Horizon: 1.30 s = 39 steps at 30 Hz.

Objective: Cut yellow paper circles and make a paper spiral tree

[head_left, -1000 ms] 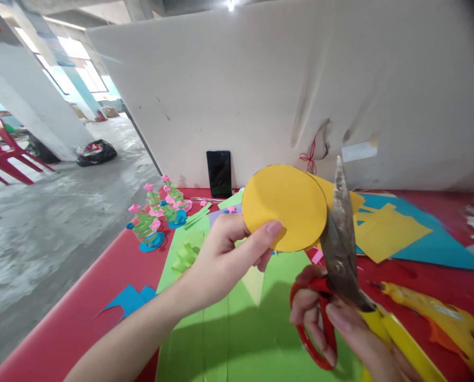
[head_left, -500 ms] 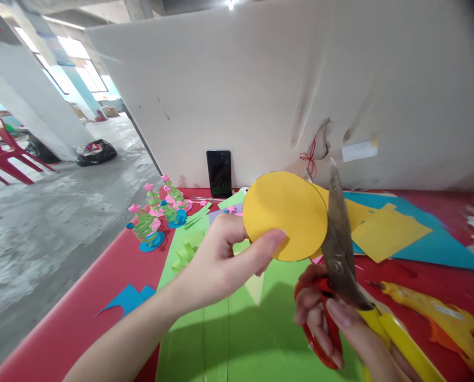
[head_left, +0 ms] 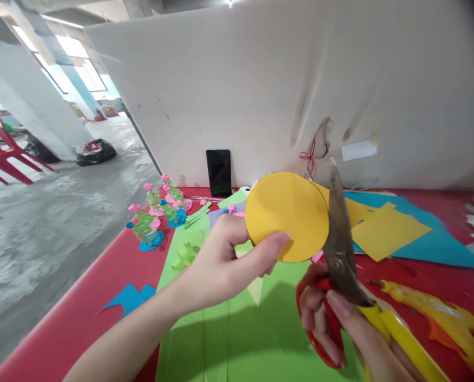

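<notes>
My left hand [head_left: 237, 252] pinches a round yellow paper disc [head_left: 288, 212] by its lower left, thumb on the front face, held above the table. My right hand [head_left: 340, 323] grips a pair of scissors [head_left: 340, 233] with one red and one yellow handle. The near blade points upward against the disc's right edge. Most of the other blade is behind the disc; its tip shows over the top right edge. Below both hands lies green paper [head_left: 261, 339].
Paper flowers [head_left: 151, 241] stand at the left, near blue scraps [head_left: 129, 300]. A phone [head_left: 219, 172] leans on the white board [head_left: 237, 85]. At the right lie yellow paper pieces [head_left: 392, 233] on a blue sheet [head_left: 439, 249] and a yellow glue gun [head_left: 436, 313].
The yellow disc and my left hand have shifted very slightly right. My right hand and the scissors have barely moved, staying at the disc's right edge.
</notes>
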Available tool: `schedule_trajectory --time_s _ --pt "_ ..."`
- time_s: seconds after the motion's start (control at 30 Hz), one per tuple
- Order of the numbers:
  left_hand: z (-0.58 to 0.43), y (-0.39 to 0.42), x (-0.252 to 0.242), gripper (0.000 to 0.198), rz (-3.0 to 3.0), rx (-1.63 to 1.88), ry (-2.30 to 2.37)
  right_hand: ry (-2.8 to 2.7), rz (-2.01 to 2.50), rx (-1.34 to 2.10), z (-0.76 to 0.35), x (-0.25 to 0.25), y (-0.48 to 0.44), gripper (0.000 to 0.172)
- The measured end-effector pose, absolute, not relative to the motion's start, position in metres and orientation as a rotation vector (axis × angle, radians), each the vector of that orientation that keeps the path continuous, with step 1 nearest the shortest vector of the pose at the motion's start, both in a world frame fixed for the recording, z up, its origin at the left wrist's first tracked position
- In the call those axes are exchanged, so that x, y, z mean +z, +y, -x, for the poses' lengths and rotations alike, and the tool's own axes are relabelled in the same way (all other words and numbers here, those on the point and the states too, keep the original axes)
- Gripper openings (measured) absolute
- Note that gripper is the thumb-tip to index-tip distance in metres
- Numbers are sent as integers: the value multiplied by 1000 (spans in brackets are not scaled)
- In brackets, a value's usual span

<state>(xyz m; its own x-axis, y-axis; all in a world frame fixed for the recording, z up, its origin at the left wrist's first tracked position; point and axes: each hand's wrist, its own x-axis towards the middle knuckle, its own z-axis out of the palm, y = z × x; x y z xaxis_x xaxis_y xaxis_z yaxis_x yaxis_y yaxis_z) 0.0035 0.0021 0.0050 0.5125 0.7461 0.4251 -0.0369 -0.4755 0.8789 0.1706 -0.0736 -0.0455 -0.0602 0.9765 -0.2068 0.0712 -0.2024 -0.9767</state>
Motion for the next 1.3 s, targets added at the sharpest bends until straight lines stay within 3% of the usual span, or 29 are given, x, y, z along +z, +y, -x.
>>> schedule_trajectory --time_s 0.23,0.43,1.3 --pt "-4 0 8 34 -1843 1064 606 -1214 1342 1419 -173 -50 -72 39" --pt "-3 1 8 34 -1851 1066 611 -1105 1409 1316 -173 -54 -76 29" --pt "-1 2 8 35 -1893 1052 604 -1227 1471 1172 -170 -46 -77 44"
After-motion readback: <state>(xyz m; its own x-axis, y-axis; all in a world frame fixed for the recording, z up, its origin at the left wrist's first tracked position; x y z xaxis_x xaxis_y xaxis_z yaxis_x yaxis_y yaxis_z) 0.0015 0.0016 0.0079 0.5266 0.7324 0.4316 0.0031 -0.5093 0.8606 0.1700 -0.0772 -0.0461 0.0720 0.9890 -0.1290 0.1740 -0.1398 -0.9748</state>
